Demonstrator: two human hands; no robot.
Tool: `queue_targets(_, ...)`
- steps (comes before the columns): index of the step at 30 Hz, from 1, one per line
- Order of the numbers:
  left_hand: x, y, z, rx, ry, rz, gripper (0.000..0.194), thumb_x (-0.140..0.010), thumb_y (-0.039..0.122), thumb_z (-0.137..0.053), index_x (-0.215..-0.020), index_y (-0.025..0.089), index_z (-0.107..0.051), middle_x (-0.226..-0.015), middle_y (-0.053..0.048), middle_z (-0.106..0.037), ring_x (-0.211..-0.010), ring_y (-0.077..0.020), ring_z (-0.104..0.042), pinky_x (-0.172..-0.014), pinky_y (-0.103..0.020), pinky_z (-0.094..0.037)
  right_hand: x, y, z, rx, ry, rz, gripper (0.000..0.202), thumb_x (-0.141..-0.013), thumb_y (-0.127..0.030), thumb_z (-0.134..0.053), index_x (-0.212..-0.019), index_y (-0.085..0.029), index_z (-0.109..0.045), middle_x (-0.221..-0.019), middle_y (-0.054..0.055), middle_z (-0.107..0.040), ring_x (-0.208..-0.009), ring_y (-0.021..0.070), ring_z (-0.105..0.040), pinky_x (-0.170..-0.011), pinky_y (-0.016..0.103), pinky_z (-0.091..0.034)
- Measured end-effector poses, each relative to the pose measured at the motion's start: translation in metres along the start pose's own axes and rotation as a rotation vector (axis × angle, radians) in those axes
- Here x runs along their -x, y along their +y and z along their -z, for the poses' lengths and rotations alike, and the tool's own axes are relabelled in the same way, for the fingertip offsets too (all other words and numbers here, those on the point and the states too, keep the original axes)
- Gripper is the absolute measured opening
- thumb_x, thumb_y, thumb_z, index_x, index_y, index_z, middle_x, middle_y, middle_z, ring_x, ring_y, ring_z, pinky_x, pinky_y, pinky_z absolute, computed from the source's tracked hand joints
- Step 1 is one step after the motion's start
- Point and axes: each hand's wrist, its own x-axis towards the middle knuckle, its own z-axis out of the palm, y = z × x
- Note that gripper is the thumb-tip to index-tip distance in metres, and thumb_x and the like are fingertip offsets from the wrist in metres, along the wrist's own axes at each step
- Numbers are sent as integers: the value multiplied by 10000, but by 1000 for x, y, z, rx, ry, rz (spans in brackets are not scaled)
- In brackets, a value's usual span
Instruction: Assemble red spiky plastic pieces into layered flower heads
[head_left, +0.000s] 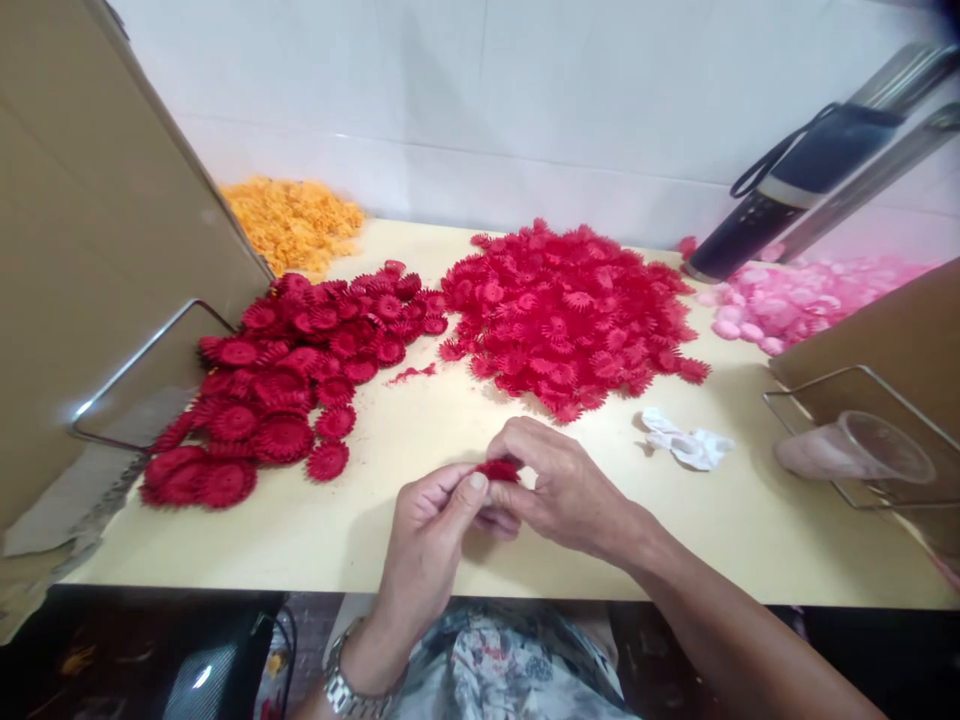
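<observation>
Near the table's front edge, my left hand (433,525) and my right hand (551,485) meet around a small dark red fringed flower piece (499,468). Both thumbs press on it, and the fingers cover most of its underside. Ahead of my hands lies a big heap of bright red fringed flower pieces (562,310). To the left is a spread of darker red round flower pieces (281,385), some looking stacked or layered. A thin red scrap (412,374) lies between the two heaps.
Cardboard panels (112,150) flank the pale table (600,550). Orange pieces (292,225) lie at the back left, pink ones (806,300) at the back right. A dark blue bottle (787,195) leans there. Crumpled tissue (688,442) and a plastic cup (847,447) in a wire frame are rightward.
</observation>
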Motion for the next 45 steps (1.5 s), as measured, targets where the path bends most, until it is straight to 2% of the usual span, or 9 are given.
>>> queue_targets(6, 2, -9, 6, -37, 7, -19, 219, -792, 321, -591, -743, 122, -669, -559, -34, -669, -527, -163, -633, -547, -263, -517, 4, 0, 1, -200, -28, -171, 124, -836, -154, -519, -739, -151, -596, -632, 4, -589, -580, 98, -546, -545, 200, -428)
queue_targets(11, 1, -10, 5, -96, 86, -13, 242, -777, 356, -596, -673, 138, -615, -498, -5, -628, -444, -144, -601, -488, -245, -502, 11, 10, -8, 213, 88, 2, 253, -834, -60, -364, -780, -143, -596, -622, 46, -587, -583, 144, -540, -541, 247, -435)
queue_targets(15, 2, -8, 5, -125, 151, 1, 305, -751, 416, -599, -630, 136, -603, -487, -19, -626, -398, -126, -573, -433, -219, -472, 6, 19, 7, 483, 239, 37, 262, -834, -43, -342, -779, -162, -569, -631, 54, -580, -588, 160, -540, -537, 265, -428)
queue_targets(20, -1, -7, 7, -140, 199, -14, 277, -769, 378, -579, -624, 142, -598, -472, -2, -612, -417, -124, -573, -454, -212, -473, -6, 5, 23, 172, 92, 65, 112, -879, -175, -448, -831, -176, -549, -694, 29, -598, -636, 130, -555, -579, 239, -441)
queue_targets(27, 2, -2, 6, -352, 177, -94, 285, -802, 357, -543, -593, 167, -578, -466, 6, -595, -432, -131, -554, -455, -209, -440, -1, -1, -3, 71, -3, 53, 209, -854, -152, -439, -652, -180, -485, -612, 13, -497, -592, 133, -466, -530, 244, -381)
queue_targets(33, 5, 0, 13, -360, 271, -156, 368, -793, 443, -524, -545, 175, -566, -419, -9, -587, -411, -125, -543, -470, -203, -422, -27, 50, 38, 378, 472, -117, 242, -864, -179, -415, -626, -198, -446, -551, -25, -425, -483, 113, -404, -456, 228, -336)
queue_targets(38, -5, -1, 15, -171, 270, -48, 316, -686, 460, -645, -765, 154, -653, -554, -50, -681, -517, -181, -637, -542, -250, -492, -46, 73, 72, 712, 525, -145, 201, -848, -178, -454, -1010, -143, -567, -841, 104, -596, -788, 228, -548, -692, 358, -446)
queue_targets(40, -9, 0, 14, -120, 248, -23, 311, -670, 443, -671, -763, 146, -655, -554, -47, -679, -522, -180, -638, -563, -256, -503, -41, 56, 65, 604, 480, -122, 195, -857, -205, -472, -1016, -148, -571, -895, 120, -606, -834, 235, -552, -718, 374, -457)
queue_targets(45, -15, 2, 4, -31, 114, -41, 253, -729, 376, -649, -793, 134, -679, -702, -56, -705, -642, -182, -648, -602, -259, -516, -18, 6, 16, 183, 133, 42, 59, -806, -221, -571, -815, -166, -551, -746, 47, -580, -703, 167, -534, -610, 284, -456)
